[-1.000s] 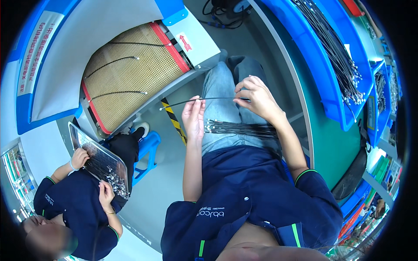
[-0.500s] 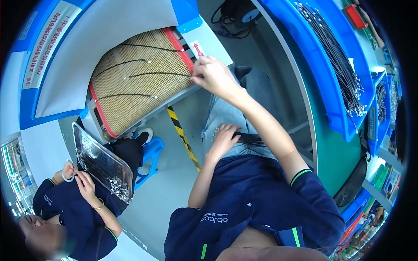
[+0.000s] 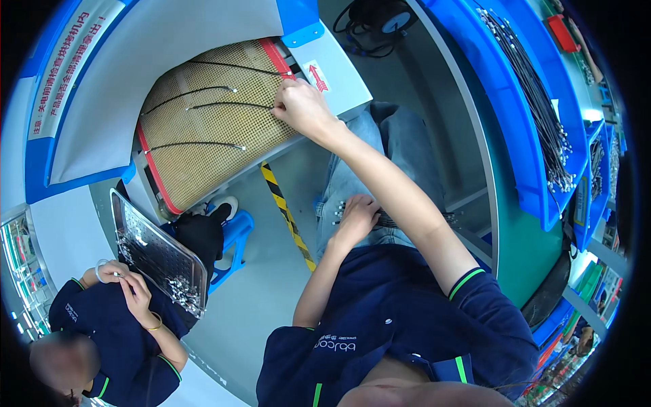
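Observation:
My right hand is over the near right edge of a tan mesh conveyor belt with red borders. Its fingers are closed at the end of a thin black cable, which lies across the belt, its small connector end pointing left. Other black cables lie spread on the mesh: one far back, one to the left and one nearer. On my lap, my left hand is closed around a bundle of black cables; connector tips stick out on its left side.
A blue and white machine hood arches over the belt. At left, a co-worker handles something small beside a metal tray of cables. To the right, blue bins with cables stand on a green table. A blue stool stands below the belt.
My right hand has moved left over the belt, and the cable at its fingers has shifted slightly left. My left hand stays on the bundle. The co-worker's hands have shifted slightly.

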A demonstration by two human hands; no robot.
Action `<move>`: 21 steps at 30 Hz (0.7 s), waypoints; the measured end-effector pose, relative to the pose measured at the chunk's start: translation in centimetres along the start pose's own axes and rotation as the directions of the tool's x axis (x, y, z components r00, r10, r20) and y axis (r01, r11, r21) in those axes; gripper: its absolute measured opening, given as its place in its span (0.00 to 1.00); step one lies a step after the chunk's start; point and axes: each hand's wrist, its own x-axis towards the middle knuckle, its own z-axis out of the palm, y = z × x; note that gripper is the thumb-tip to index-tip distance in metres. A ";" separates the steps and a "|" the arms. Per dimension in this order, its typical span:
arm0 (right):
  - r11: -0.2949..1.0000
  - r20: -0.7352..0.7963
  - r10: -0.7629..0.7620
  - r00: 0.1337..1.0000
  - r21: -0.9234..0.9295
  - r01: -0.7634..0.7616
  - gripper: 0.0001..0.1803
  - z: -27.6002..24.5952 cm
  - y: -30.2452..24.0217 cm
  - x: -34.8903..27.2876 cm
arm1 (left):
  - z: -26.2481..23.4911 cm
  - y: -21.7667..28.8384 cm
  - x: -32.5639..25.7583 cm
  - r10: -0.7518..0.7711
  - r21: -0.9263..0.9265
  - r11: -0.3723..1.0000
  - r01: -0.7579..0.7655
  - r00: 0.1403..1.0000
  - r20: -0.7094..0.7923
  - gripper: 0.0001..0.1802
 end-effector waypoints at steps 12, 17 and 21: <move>0.978 0.023 -0.002 1.000 0.210 -0.003 0.10 -6.6 -0.2 -7.1 | -1.2 0.1 0.9 -0.042 0.009 0.999 0.041 0.990 0.133 0.10; 0.962 0.352 0.204 0.913 0.103 -0.254 0.12 -11.7 3.6 -18.1 | -1.6 0.5 0.5 -0.044 0.104 0.994 0.033 0.993 0.114 0.09; 0.921 0.551 0.335 0.765 -0.020 -0.388 0.11 -12.6 5.6 -25.2 | -2.3 1.0 0.4 -0.064 0.144 0.988 0.054 0.996 0.066 0.08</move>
